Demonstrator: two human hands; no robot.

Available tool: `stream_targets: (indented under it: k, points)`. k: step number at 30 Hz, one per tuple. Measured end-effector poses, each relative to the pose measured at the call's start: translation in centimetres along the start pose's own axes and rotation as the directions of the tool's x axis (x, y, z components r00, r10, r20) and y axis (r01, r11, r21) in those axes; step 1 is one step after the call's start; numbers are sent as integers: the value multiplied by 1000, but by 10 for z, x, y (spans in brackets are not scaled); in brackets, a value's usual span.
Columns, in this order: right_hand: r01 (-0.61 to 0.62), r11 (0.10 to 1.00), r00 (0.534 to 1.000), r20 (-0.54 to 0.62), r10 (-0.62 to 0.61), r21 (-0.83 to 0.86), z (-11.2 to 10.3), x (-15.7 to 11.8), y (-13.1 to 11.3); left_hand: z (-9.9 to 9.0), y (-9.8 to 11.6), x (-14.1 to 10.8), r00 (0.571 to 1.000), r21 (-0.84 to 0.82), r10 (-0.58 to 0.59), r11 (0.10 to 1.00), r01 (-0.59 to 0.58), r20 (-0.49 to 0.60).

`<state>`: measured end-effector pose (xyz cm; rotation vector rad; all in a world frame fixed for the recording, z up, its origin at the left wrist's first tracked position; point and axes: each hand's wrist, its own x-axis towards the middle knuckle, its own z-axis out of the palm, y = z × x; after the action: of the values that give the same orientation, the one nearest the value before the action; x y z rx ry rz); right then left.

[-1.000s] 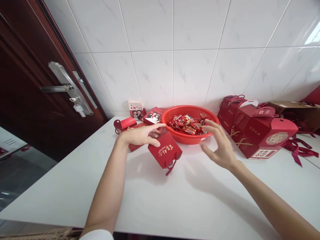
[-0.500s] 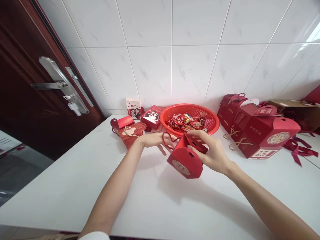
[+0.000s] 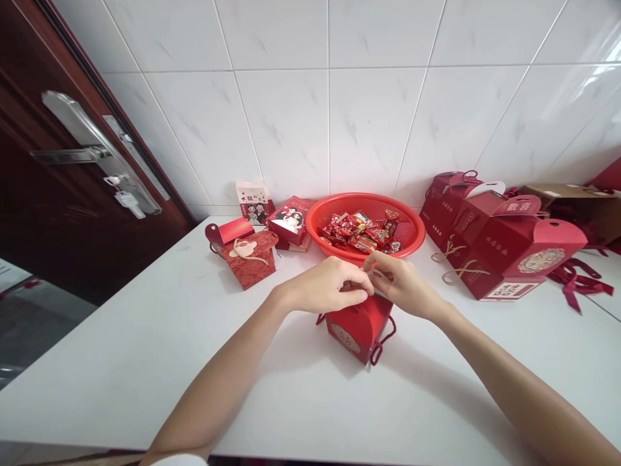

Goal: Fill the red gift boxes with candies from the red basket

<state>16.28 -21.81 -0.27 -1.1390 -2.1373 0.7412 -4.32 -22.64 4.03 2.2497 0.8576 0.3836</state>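
Note:
A small red box [image 3: 356, 327] with a round pale emblem stands on the white table, and a dark red cord [image 3: 385, 340] hangs at its sides. At the box's top left, my left hand [image 3: 334, 286] has its fingers bent against the top flaps. From the right, my right hand [image 3: 402, 285] pinches the same flaps, its fingertips close to those of my left hand. The fingers partly hide the top of the box. Just behind the hands is a red perforated basket [image 3: 414, 230] with wrapped candies [image 3: 361, 233] in it.
To the left stand a patterned red box [image 3: 250, 262], a box with cartoon figures [image 3: 291, 220] and a pale-topped box [image 3: 255, 204]. Larger red boxes [image 3: 504, 243], dark red ribbons [image 3: 577, 285] and an open cardboard box [image 3: 557, 191] are at the right.
The red box has come down onto the table and turned, its flaps now drawn together at the top. My left hand has moved right, onto the flaps beside my right hand.

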Motion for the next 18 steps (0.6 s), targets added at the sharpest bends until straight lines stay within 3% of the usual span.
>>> stream_targets:
  k: [3, 7, 9, 13, 18]
  points:
    - [-10, 1000, 1000, -9, 10, -10, -2, 2, 6, -3, -1, -1, 991, -25, -76, 997, 79, 113]
    - [-10, 998, 999, 37, 8, 65, -6, 3, 7, -7, -2, -2, 998, 82, -33, 996, 29, 46]
    - [2, 998, 997, 75, -7, 62, -10, 4, 7, -9, -2, -4, 996, 116, -18, 993, 7, 91]
    - [15, 1000, 993, 114, -14, -5, -21, 3, 6, -15, -3, -9, 980, 20, -11, 1000, 8, 199]
    - [-30, 989, 996, 74, 42, -148, -31, 3, 10, -19, -6, -12, 948, -26, -10, 999, 19, 318]
